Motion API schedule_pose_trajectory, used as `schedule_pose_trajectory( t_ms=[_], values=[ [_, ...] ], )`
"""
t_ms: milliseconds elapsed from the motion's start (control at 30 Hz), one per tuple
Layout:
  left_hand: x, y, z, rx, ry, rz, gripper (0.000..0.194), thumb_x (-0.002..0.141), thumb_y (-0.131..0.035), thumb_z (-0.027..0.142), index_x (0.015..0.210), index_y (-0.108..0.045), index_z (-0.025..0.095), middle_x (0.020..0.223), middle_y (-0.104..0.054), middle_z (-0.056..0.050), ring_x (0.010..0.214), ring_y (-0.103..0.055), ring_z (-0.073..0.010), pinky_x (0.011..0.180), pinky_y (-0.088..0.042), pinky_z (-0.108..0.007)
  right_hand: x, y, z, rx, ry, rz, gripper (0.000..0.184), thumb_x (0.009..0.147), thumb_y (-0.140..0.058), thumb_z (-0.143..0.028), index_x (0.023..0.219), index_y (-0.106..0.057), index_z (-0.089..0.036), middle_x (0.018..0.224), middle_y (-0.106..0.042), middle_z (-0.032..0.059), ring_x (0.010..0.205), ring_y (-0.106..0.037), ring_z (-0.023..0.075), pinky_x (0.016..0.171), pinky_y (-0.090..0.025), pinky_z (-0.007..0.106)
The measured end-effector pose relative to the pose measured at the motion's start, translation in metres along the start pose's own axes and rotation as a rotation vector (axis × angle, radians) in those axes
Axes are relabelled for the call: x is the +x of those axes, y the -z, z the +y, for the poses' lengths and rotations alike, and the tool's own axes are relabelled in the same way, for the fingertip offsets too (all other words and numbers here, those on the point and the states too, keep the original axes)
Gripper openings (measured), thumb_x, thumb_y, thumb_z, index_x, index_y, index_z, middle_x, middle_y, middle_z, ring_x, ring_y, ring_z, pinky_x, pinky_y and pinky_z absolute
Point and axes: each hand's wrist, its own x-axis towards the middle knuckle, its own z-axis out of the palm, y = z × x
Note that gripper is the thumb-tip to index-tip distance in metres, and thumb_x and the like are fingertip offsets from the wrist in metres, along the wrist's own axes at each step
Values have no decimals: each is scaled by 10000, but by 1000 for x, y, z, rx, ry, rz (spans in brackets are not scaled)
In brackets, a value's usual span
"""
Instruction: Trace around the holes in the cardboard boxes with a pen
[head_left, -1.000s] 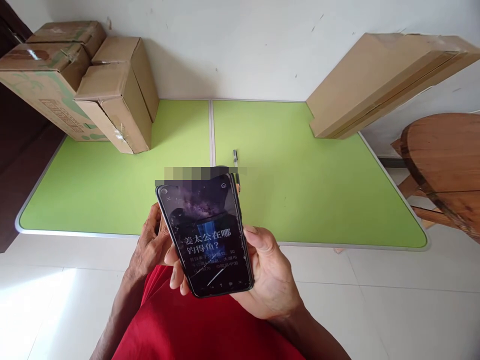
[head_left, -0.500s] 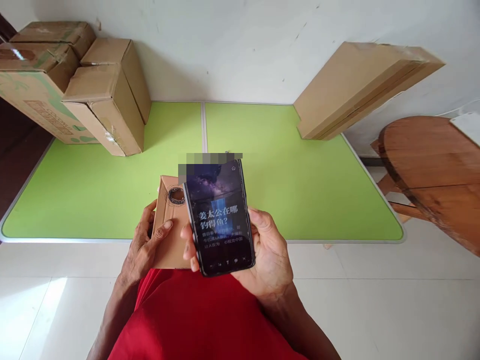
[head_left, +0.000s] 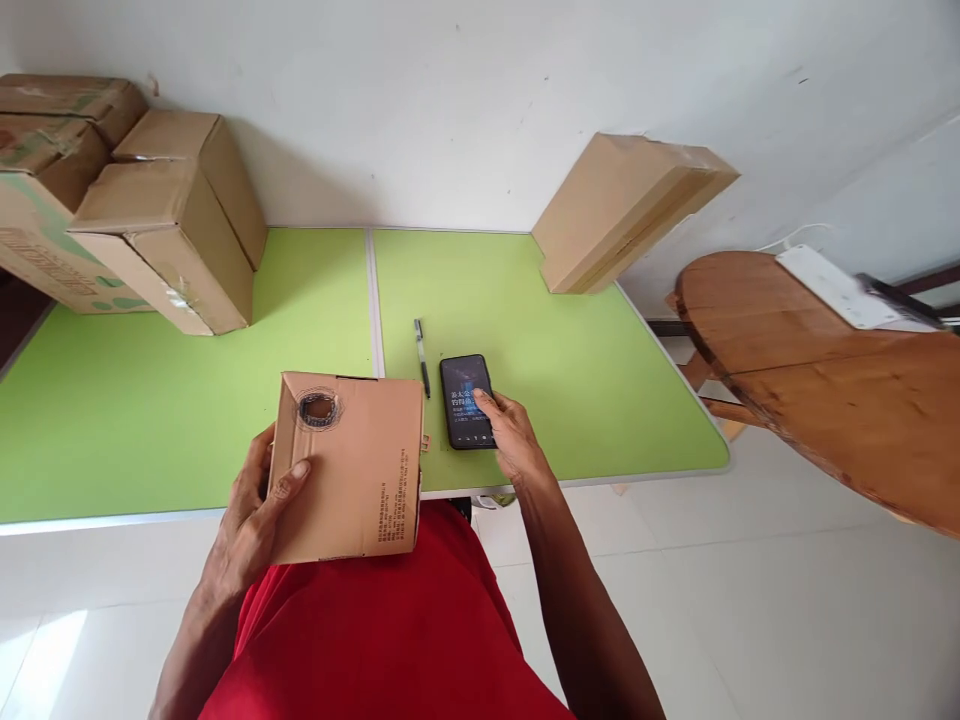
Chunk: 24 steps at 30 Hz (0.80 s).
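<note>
Both hands grasp: left hand (head_left: 247,515) a square-faced brown cardboard box (head_left: 352,470), right hand (head_left: 515,438) a black rectangular phone (head_left: 463,385), apparently set down at the box's two o'clock but unreleased

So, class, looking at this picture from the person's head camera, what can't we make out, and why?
All in the head view:
Left hand: most fingers hidden behind the held box.
Small print on that box: too small to read.
Phone: partly covered by the right hand.
Dark object at far right: too blurred to identify.
Green-printed box at far left: cut off by the picture's edge.
</note>
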Motion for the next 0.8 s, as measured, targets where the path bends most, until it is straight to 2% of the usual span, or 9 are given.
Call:
schedule_pose_trajectory(
  t_ms=[100, 233, 333, 433, 600, 733, 800],
  values=[
    [-2, -6, 3, -15, -7, -26, 889, 887, -799, 821, 1577, -605, 296, 1407, -735, -132, 1222, -734, -386, 923, -639, -441, 6, 4, 7, -163, 31, 58, 682, 671, -718, -922, 797, -607, -260, 781, -687, 32, 771, -622, 244, 735, -501, 380],
    [-4, -13, 10, -32, -6, -75, 888, 913, -779, 810, 1598, -569, 286, 1417, -712, -133, 1239, -735, -372, 921, -653, -434, 11, 12, 4, -453, 65, 131, 556, 752, -663, -759, 957, -677, -242, 948, -759, 142, 941, -686, 360, 890, -519, 483],
    [-5, -14, 12, -26, -3, -70, 865, 926, -768, 804, 1590, -572, 285, 1440, -696, -133, 1271, -719, -374, 929, -654, -436, 8, 11, -1, -659, 78, 123, 466, 855, -659, -592, 1083, -728, -191, 1043, -783, 203, 1030, -718, 407, 972, -528, 526],
    [-6, -12, 14, -46, -11, -75, 863, 926, -776, 798, 1587, -579, 280, 1395, -709, -127, 1288, -706, -380, 954, -651, -444, -1, 4, -6, -829, 94, 101, 459, 966, -633, -437, 1265, -735, -104, 1265, -769, 282, 1211, -716, 448, 1035, -541, 540],
    [-7, -16, 24, -125, 5, -86, 800, 944, -798, 755, 1567, -610, 290, 1527, -698, -132, 1352, -697, -393, 1001, -636, -443, -16, -9, -15, -1010, 95, 90, 448, 1115, -560, -382, 1379, -718, -57, 1322, -708, 317, 1348, -668, 508, 970, -601, 570],
    [1, -26, 39, -206, 41, -107, 871, 897, -855, 760, 1592, -600, 302, 1649, -649, -123, 1438, -675, -404, 1060, -624, -434, -19, -15, -21, -1026, 69, 118, 433, 1134, -577, -370, 1419, -737, -85, 1399, -666, 319, 1413, -647, 526, 915, -644, 568],
    [10, -33, 48, -241, 37, -166, 893, 883, -875, 746, 1605, -598, 300, 1667, -646, -121, 1467, -665, -404, 1067, -622, -420, -21, -11, -24, -1002, 66, 127, 460, 1118, -611, -351, 1482, -713, -88, 1409, -671, 300, 1419, -657, 501, 932, -660, 558]
  ],
)
